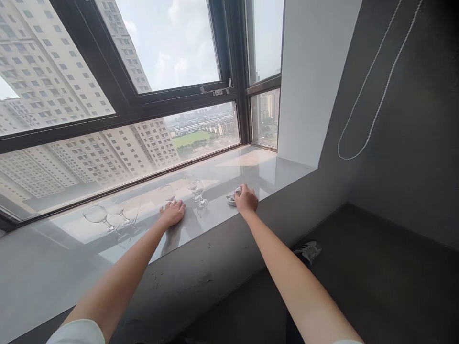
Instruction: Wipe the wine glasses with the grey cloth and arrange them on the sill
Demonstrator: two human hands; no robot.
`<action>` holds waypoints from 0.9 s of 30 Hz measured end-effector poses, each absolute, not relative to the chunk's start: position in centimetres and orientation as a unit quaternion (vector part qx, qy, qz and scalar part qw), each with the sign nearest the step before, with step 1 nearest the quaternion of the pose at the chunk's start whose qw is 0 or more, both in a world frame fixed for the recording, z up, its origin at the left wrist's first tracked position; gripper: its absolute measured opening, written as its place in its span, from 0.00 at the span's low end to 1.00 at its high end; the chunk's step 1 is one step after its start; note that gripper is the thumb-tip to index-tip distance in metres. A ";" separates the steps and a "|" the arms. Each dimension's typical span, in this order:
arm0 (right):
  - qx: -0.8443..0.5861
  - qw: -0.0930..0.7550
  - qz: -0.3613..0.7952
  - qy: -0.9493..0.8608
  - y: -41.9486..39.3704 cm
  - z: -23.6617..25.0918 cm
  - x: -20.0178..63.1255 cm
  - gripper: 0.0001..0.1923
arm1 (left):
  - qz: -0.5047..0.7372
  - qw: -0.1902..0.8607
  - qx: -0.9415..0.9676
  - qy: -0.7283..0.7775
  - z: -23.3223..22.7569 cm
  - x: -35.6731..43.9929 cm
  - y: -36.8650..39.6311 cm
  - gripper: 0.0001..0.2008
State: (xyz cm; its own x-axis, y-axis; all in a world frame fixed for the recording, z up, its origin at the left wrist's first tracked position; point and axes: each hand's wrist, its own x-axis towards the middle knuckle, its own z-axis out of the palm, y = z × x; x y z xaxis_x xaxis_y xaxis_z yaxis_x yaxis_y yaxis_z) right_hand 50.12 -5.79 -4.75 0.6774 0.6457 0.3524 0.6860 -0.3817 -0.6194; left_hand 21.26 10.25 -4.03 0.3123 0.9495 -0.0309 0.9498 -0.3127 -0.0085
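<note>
My left hand [172, 213] is low at a clear wine glass [168, 192], its fingers curled about the foot and lower stem, which they partly hide. My right hand [247, 199] grips a crumpled pale cloth [232, 198] that rests on the glossy windowsill [218, 217]. Between my hands stand two more stemmed glasses [198, 189], one overlapping the other. To the left of my left hand are another wine glass [96, 214] and a fainter one [117, 209], both leaning in the wide-angle view.
A dark-framed window [129, 107] with a metal latch [218, 92] runs along the back of the sill. A white beaded blind cord [376, 112] hangs at the right wall. Below the sill's front edge are dark floor and a shoe [309, 251].
</note>
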 end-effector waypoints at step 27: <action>-0.828 0.395 -0.013 -0.398 -5.8 -4.9 50.3 0.13 | 0.067 -0.002 0.777 0.625 -2.8 25.0 7.5 0.25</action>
